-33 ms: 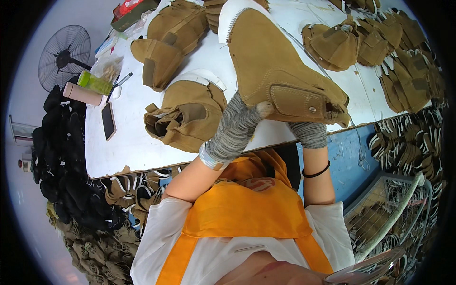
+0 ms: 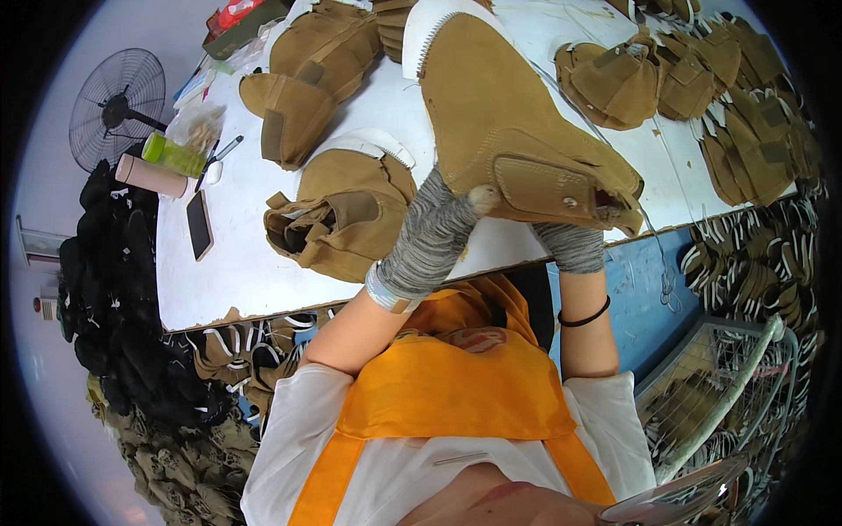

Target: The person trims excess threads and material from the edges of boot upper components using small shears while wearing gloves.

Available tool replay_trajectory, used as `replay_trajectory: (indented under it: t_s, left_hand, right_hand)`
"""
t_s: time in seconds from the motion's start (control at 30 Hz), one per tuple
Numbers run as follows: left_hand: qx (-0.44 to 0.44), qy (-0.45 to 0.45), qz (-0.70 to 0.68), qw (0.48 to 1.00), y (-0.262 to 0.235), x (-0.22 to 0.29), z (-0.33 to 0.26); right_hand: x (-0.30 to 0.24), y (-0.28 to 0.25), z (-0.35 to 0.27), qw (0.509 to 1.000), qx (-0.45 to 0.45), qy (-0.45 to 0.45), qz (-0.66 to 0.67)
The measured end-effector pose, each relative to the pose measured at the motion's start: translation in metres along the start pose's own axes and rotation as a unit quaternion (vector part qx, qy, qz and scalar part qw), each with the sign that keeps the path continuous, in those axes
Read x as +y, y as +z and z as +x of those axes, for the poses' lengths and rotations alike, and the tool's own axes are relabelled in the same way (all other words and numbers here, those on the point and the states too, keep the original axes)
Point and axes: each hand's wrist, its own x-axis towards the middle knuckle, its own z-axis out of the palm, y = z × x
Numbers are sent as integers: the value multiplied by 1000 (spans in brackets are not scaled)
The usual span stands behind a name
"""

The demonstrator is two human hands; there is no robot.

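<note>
A tan suede boot upper (image 2: pixel 500 105) is held up over the front of the white table. It has a stitched side patch with a small metal snap (image 2: pixel 569 202) and a white piece with zigzag stitching at its toe end. My left hand (image 2: pixel 438 219), in a grey knit glove, grips its left side with the thumb pressed near the patch. Underneath the boot upper, my right hand (image 2: pixel 572 247), gloved alike, supports it; the fingers are hidden behind the suede. Another tan boot upper (image 2: pixel 351 215) lies left of my left hand, its opening facing me.
More boot uppers (image 2: pixel 329 53) lie at the back left, and stacks (image 2: pixel 614 83) at the right. A phone (image 2: pixel 200 225), a pink cup (image 2: pixel 151 174) and a green bottle (image 2: pixel 173 155) occupy the left edge. A fan (image 2: pixel 116 110) stands beyond; a wire basket (image 2: pixel 702 394) is at my right.
</note>
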Motion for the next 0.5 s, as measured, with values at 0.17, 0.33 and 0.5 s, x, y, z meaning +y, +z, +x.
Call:
replay_trajectory:
  t_s: [0.17, 0.33, 0.5]
  left_hand:
    - [8, -8, -142, 990, -1, -11, 5]
    - [29, -25, -226, 973, 4, -10, 10]
    - [56, -45, -252, 965, 0, -13, 8]
  right_hand:
    - [-3, -7, 2, 992, 25, 6, 127]
    - [-15, -35, 2, 295, -70, 154, 940]
    - [-25, -48, 2, 393, 8, 266, 880]
